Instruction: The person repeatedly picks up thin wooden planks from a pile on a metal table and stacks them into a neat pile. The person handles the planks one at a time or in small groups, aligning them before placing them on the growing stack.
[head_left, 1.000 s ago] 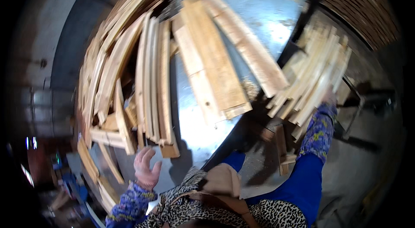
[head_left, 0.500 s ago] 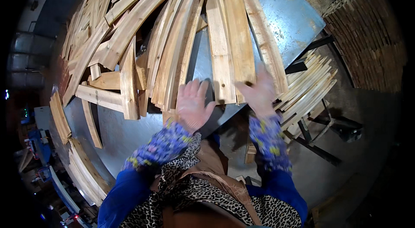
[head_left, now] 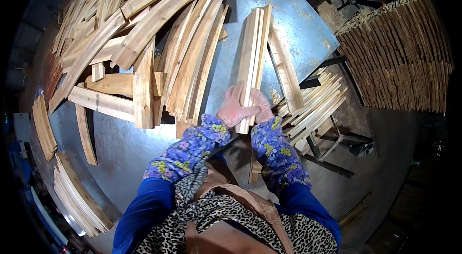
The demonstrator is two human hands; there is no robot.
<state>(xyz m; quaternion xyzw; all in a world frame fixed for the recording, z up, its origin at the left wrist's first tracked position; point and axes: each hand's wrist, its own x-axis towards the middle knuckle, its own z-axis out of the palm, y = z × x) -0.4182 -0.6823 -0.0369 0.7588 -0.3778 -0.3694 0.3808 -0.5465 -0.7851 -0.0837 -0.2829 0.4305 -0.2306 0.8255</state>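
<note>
So both hands are on the same little bundle of wooden slats (head_left: pixel 253 57), a few thin pale strips pressed together on edge and running away from the person across the blue-grey metal surface (head_left: pixel 303 37). The left hand (head_left: pixel 234 108), in a pinkish glove, has its grip closed around the near end of the bundle from the left side, fingers curled over the strips. The right hand (head_left: pixel 262 105), same kind of glove, is clamped on from the right, so the near end sits squeezed between the two palms. The far end of the bundle reaches up toward the middle of the surface.

Just to the right of the bundle there's a single flat board (head_left: pixel 285 69) lying on the surface, near it but I can't tell if it touches. To the left, a big messy heap of curved wooden pieces (head_left: pixel 159 47) covers most of that side. Off the surface's right edge sits a neater stack of slats on a rack (head_left: pixel 315 102), and further right a tall stacked wall of dark wood pieces (head_left: pixel 399 57). More strips are piled at the lower left (head_left: pixel 77 196).
</note>
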